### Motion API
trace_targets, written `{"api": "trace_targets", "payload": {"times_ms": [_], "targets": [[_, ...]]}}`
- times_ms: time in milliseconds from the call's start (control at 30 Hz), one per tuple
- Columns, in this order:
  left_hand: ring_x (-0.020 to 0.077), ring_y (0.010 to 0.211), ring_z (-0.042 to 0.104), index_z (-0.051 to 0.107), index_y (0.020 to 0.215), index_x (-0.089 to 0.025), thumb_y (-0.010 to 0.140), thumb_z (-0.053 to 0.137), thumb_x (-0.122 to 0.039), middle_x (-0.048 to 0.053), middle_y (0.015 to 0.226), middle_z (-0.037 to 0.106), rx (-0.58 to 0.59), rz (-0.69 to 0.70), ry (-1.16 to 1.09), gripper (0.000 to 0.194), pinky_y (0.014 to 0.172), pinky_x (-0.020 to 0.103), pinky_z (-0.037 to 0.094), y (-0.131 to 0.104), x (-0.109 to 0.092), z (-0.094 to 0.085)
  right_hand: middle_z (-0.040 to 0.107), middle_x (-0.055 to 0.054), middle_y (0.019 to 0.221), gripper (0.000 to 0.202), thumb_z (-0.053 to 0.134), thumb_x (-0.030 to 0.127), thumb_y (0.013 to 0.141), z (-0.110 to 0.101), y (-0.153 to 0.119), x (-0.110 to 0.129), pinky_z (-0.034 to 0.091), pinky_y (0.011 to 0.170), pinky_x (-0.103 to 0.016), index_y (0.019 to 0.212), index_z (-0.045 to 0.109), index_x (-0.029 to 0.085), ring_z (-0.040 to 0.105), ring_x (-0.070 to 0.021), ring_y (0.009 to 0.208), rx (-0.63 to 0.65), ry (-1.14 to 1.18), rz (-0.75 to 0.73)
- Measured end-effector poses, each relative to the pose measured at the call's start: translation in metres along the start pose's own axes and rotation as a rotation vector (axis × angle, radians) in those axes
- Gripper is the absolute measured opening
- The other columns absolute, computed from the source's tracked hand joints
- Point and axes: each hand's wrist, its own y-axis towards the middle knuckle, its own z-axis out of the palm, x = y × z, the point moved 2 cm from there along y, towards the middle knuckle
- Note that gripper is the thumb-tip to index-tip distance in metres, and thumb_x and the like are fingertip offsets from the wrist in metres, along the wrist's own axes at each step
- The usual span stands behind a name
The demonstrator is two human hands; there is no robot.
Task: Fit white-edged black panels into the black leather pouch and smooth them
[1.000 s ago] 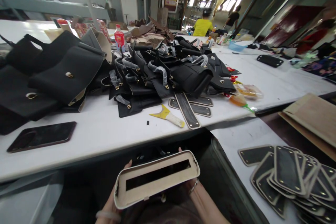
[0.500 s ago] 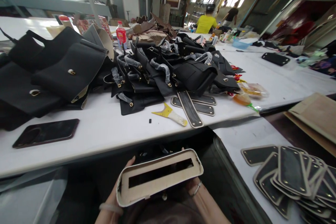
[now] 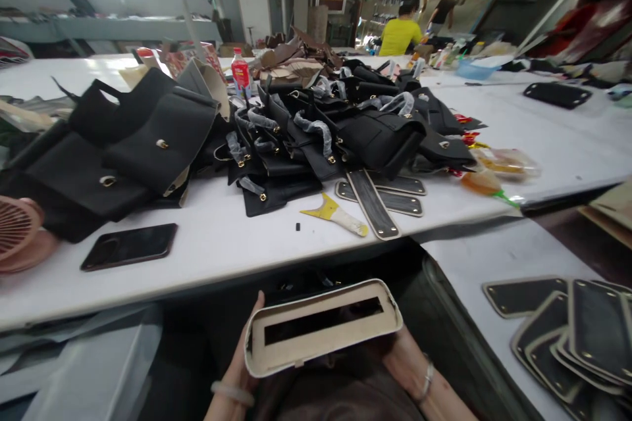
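Between my hands, over my lap, is a black handbag body [image 3: 323, 363], its open bottom turned up toward me. A beige rim with a long slot faces the camera. My left hand [image 3: 251, 325] grips its left end, the thumb up along the side. My right hand [image 3: 405, 358] holds the right end, with its fingers hidden behind the bag. On the table beyond lie a yellow and white forked tool [image 3: 336, 214] and several black oblong base panels [image 3: 374, 205] with pale edges and small studs. More of these base panels [image 3: 543, 335] are piled at my right.
Black handbags [image 3: 296, 125] are heaped across the white table [image 3: 237, 237]. A phone [image 3: 129, 247] and a pink fan [image 3: 22, 233] lie at left. Behind the heap stands a red-labelled bottle [image 3: 241, 74]. A person in yellow [image 3: 399, 34] sits far back.
My view has swung left, so the fan now shows and everything sits further right. Both hands still hold the handbag body; my right hand's wrist shows more plainly beside its right end.
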Motion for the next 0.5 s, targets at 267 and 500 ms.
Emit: {"api": "trace_targets", "payload": {"times_ms": [267,500], "targets": [[0.0222,0.079,0.07,0.067,0.107,-0.015,0.086,0.057,-0.056,0.007,0.085,0.076,0.145,0.118,-0.248,0.047,0.071,0.031,0.053,-0.031,0.0,0.011,0.076,-0.001,0.095,0.035,0.083,0.033,0.058,-0.035,0.003,-0.008,0.059,0.081,-0.036,0.091,0.075,0.026,0.071,-0.0254,0.082,-0.179,0.203,0.227],[0.0252,0.081,0.069,0.072,0.098,-0.005,0.087,0.054,-0.057,0.013,0.088,0.076,0.309,0.011,-0.324,0.056,0.078,0.034,0.051,-0.037,0.01,0.019,0.076,-0.006,0.094,0.028,0.076,0.044,0.066,-0.031,0.005,-0.009,0.055,0.089,-0.045,0.086,0.075,0.025,0.07,-0.0311,0.09,-0.117,0.191,0.288]]}}
